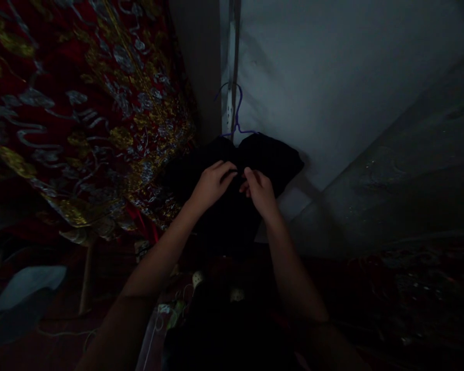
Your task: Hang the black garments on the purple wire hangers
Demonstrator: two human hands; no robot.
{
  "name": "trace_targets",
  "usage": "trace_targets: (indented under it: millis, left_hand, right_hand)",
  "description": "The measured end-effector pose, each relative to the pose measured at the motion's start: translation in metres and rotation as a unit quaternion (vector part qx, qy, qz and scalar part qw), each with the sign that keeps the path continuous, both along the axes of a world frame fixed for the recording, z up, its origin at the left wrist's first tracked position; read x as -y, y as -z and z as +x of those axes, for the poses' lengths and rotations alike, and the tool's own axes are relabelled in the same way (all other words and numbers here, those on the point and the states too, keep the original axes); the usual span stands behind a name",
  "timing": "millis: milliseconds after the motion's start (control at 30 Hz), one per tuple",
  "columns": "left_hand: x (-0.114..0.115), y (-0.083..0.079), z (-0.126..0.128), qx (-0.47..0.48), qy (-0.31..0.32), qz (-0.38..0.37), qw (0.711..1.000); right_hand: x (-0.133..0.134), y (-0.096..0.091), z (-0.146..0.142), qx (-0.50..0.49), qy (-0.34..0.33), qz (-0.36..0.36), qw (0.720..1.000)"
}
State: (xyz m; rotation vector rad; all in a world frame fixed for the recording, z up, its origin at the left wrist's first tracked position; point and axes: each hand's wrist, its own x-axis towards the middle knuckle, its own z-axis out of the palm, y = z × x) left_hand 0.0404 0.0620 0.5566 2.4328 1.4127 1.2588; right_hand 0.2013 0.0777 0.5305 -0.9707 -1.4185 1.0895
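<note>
A black shirt [270, 154] hangs on a thin purple hanger [237, 111] in front of me. My left hand [216, 181] is at its upper front, thumb and fingers pinched together on the dark cloth just below the neckline. Close beside it, my right hand [258, 189] also pinches the cloth, with the thumb up and the other fingers curled. Only a small gap separates the fingertips. It is too dark to make out buttons or the exact bit of cloth between them.
Red cloth with gold and silver embroidery [112, 113] drapes on the left. A pale wall [332, 77] rises behind the shirt and to the right, with a metal strip [231, 62] running up it. Below left stand a wooden leg [85, 278] and a greyish rounded object [31, 288].
</note>
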Motion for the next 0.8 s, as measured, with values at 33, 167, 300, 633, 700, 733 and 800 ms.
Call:
trace_targets:
  millis: [33,167,300,633,700,733,800]
  left_hand:
    - [0.000,-0.001,0.001,-0.003,0.003,0.001,1.000]
    - [0.004,-0.013,0.002,-0.021,0.024,-0.010,0.999]
    - [0.009,-0.017,0.003,-0.001,0.014,0.011,1.000]
    - [0.023,-0.017,0.010,0.031,-0.021,0.002,0.999]
    - [0.025,-0.020,0.013,0.024,0.008,-0.010,1.000]
    - [0.026,-0.022,0.016,0.023,0.016,-0.004,1.000]
    - [0.030,-0.022,0.025,0.024,0.008,0.022,0.999]
  right_hand:
    - [-0.001,0.001,-0.002,0.000,-0.003,0.015,1.000]
    - [-0.002,-0.003,-0.007,-0.014,-0.023,0.060,0.998]
    - [0.002,-0.002,-0.011,-0.022,-0.033,0.041,0.998]
    - [0.021,-0.009,-0.007,-0.089,-0.047,-0.017,0.995]
    - [0.024,-0.020,0.001,-0.092,-0.049,-0.012,0.994]
    - [0.024,-0.024,0.004,-0.086,-0.046,-0.002,0.995]
    - [0.021,-0.024,0.008,-0.068,-0.034,0.023,0.997]
